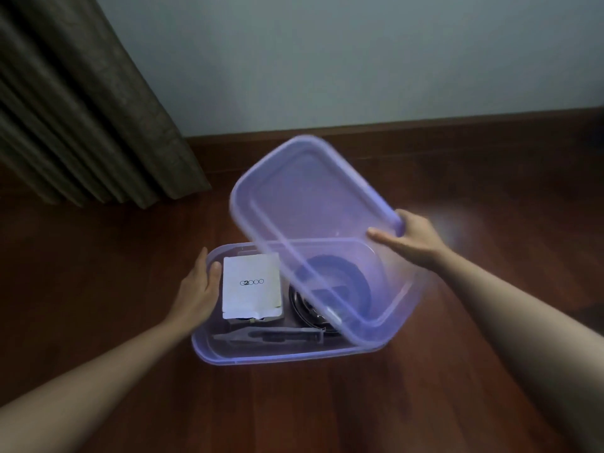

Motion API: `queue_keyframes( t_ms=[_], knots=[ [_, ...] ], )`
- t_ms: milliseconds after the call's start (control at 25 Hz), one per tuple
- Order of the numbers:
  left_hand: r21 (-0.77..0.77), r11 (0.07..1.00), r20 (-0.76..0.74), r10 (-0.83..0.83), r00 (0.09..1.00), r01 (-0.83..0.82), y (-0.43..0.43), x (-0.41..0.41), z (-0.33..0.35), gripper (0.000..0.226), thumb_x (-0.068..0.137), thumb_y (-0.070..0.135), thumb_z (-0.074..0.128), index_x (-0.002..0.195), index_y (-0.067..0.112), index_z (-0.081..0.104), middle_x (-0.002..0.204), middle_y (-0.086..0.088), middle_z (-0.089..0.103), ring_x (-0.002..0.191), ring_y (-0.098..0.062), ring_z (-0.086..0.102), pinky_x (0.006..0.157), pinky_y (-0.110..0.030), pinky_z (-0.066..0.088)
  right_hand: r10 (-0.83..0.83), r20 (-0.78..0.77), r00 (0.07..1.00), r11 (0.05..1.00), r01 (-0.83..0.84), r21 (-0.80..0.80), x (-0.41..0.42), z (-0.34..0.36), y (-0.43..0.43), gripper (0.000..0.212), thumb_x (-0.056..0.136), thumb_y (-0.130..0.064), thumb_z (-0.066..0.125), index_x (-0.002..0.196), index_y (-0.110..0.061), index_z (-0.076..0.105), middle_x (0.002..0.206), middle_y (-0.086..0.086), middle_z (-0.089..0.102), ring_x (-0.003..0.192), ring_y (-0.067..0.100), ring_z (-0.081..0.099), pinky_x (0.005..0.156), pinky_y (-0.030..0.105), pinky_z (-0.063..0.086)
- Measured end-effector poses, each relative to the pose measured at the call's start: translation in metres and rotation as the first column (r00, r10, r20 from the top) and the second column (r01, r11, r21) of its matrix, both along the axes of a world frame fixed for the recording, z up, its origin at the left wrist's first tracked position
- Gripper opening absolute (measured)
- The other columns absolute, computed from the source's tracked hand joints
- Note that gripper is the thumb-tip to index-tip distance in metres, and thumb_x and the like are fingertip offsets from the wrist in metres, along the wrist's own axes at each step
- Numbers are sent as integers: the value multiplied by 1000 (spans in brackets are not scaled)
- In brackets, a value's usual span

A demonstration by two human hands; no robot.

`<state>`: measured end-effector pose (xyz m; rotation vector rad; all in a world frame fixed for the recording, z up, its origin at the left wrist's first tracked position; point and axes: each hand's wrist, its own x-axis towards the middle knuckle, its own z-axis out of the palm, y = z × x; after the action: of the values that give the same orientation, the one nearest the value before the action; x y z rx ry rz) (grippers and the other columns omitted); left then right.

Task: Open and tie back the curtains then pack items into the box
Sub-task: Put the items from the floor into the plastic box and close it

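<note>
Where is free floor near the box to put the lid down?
Bare floor lies left of the box, up to the curtain, and right of it, beyond the right hand holding the lid. Inside the box it is crowded.

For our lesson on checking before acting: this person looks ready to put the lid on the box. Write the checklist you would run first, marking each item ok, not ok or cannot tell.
1. Grip on the lid: ok, the right hand pinches its right corner.
2. Steadying the box: ok, the left hand holds its left rim.
3. Lid squared to the box: not ok, it is tilted and askew above it.
4. Left thumb clear of the rim: not ok, it hooks over the rim.
5. Contents below the rim, such as the white packet: cannot tell.
</note>
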<state>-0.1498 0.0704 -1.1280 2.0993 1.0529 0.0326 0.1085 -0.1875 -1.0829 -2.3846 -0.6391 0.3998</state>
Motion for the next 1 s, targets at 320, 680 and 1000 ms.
queue_keyframes(
  t_ms=[320,680,1000],
  knots=[
    [-426,802,55,486,872,-419,7,-3,-6,40,97,-8,31,65,7,47,29,-1,52,47,-4,53,45,-7,37,437,22,899,873,-418,-251,-27,-16,41,68,58,-75,67,92,-18,53,76,3,63,71,26,58,64,39,48],
    [-740,618,178,559,810,-265,18,-10,-8,42,99,41,34,113,15,64,97,-4,70,90,-21,63,78,-36,50,638,130,759,731,-544,-413,-22,-20,66,95,55,-91,39,138,-43,37,106,-5,41,102,25,57,72,34,41],
    [-395,907,293,274,916,-145,15,-7,-7,42,98,33,43,139,27,40,130,9,45,119,-10,44,103,-32,37,695,237,679,681,-516,-520,-29,-27,80,107,55,-94,3,140,-38,35,129,-2,50,118,22,44,90,38,30]
  ],
)
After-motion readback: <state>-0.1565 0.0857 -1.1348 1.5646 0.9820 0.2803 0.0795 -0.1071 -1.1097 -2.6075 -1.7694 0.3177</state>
